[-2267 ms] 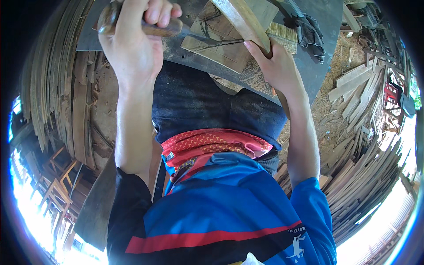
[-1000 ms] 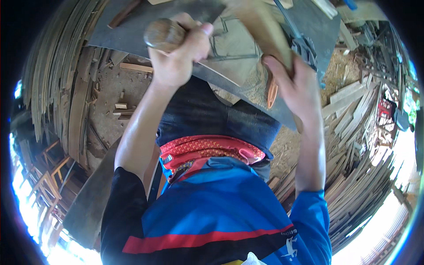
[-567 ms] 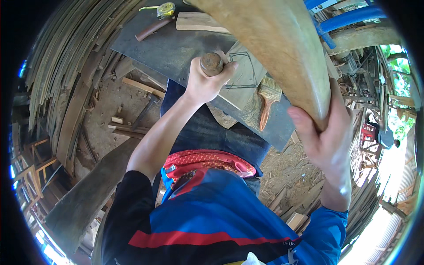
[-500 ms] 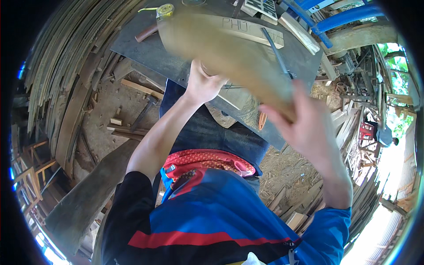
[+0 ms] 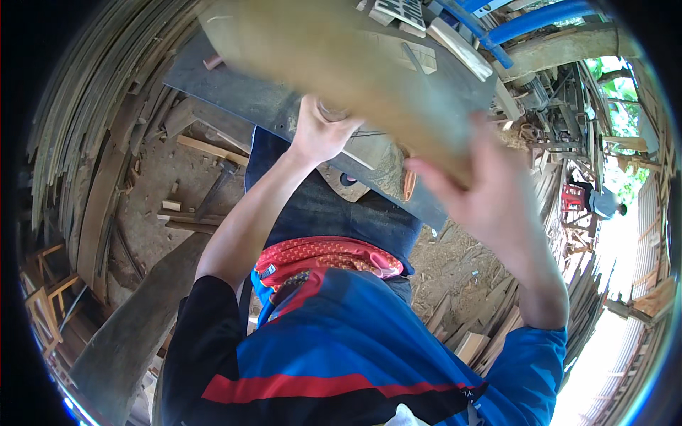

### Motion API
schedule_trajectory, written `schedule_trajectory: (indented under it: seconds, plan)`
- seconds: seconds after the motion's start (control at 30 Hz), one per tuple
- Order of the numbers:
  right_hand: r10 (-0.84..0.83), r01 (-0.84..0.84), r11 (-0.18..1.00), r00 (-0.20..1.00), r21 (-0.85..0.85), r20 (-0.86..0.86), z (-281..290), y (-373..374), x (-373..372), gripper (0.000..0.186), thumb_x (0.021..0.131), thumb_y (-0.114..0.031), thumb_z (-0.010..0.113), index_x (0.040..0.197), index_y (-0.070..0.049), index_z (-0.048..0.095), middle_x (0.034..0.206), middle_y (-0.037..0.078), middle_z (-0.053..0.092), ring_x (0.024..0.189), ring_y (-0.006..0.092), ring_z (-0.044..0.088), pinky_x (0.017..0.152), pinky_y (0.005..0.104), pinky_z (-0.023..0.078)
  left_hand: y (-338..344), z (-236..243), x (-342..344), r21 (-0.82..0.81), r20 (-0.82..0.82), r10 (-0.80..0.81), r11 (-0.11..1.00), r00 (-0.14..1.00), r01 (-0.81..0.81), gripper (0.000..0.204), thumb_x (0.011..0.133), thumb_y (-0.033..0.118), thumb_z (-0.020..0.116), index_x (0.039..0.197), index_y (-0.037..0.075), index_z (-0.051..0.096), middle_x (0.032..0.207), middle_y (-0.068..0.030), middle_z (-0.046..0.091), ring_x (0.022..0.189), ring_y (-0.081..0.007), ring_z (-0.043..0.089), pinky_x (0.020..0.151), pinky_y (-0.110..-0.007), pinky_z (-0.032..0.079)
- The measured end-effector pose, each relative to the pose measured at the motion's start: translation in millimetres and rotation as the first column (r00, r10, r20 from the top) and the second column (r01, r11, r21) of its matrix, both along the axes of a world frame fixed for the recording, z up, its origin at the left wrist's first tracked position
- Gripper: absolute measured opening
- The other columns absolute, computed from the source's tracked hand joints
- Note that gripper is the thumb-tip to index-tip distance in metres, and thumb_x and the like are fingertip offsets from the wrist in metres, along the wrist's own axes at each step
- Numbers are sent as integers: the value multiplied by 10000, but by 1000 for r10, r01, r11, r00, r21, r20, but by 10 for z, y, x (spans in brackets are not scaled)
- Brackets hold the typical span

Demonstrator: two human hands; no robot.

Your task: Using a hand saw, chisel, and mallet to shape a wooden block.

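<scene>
A long tan piece of wood (image 5: 341,64), smeared by motion, slants across the upper middle, over a dark bench top (image 5: 249,96). My right hand (image 5: 490,188), also blurred, is closed around its lower right end. Beneath the wood's near edge, my left hand (image 5: 320,135) forms a fist at the bench's near side. A rounded rim shows at the top of that fist. The wood hides the rest, so I cannot make out what the left fingers hold. An orange-brown handled object (image 5: 410,181) lies near the bench edge, left of my right hand.
Behind the blurred wood lies a pale wooden block (image 5: 419,58). Blue metal tubing (image 5: 543,28) crosses the far right. Stacked boards (image 5: 106,92) fill the left side. An axe-like tool (image 5: 217,188) and wood scraps lie on the floor. A person (image 5: 604,202) sits far right.
The tan wood has shifted up and left in the picture, still in my right hand. My left hand keeps its fist. The view has shifted, and a yellow tape measure has left it.
</scene>
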State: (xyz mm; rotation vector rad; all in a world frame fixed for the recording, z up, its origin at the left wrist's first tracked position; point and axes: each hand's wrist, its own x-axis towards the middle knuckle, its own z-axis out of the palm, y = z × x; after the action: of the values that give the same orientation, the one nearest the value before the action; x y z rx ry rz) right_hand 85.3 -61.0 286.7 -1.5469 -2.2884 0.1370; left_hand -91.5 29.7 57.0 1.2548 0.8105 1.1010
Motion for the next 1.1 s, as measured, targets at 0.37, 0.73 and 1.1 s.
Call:
schedule_trajectory:
  seconds: [0.37,0.73,1.1]
  plan:
    - [116,-84,991,929,-106,350,-211,-32,-30,616,856,-532,775,1052,11,559,612,139,639,518,336,680,442,415,534,87,-426,110,221,589,-28,967,808,-128,100,873,42,732,912,-6,653,835,-25,675,749,-133,612,715,-308,503]
    - [53,-68,989,992,131,114,59,-14,-117,628,864,-504,781,1163,-10,532,738,195,710,665,368,741,562,448,595,-50,-5,-75,436,-285,287,889,915,-143,181,892,9,688,1073,1,681,1010,-58,712,980,-204,670,868,-366,523]
    - [45,9,992,913,-129,405,-289,30,18,619,881,-583,712,1023,3,573,549,132,620,491,326,675,457,436,554,-40,-75,137,479,234,227,819,945,-316,154,879,44,721,1023,15,675,958,-42,694,896,-141,645,830,-313,517]
